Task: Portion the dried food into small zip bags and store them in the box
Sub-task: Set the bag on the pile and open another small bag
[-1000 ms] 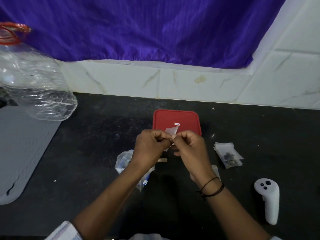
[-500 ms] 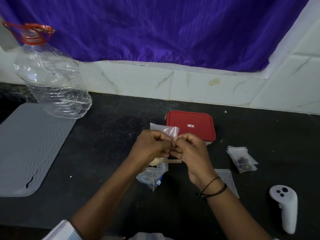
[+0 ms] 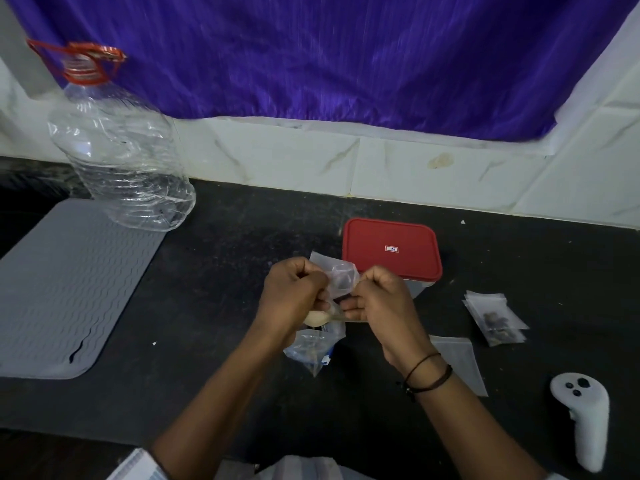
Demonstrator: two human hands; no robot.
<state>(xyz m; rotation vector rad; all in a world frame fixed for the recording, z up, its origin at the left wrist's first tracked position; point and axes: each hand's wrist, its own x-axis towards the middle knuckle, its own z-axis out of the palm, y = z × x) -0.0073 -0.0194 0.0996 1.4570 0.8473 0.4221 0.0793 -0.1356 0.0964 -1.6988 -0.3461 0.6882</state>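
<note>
While both hands pinch one small zip bag [image 3: 341, 278] above the worktop [image 3: 225, 271], the left hand [image 3: 294, 299] and right hand [image 3: 377, 301] each gripping an edge, the job looks midway. Filled bags [image 3: 497, 318] lie stacked to the right, not yet stored; the box [image 3: 391, 251] is still lidded. A supply bag [image 3: 313, 348] lies beneath the hands.

small white sticker on red box lid [image 3: 391, 249], its print too blurred to read
</note>
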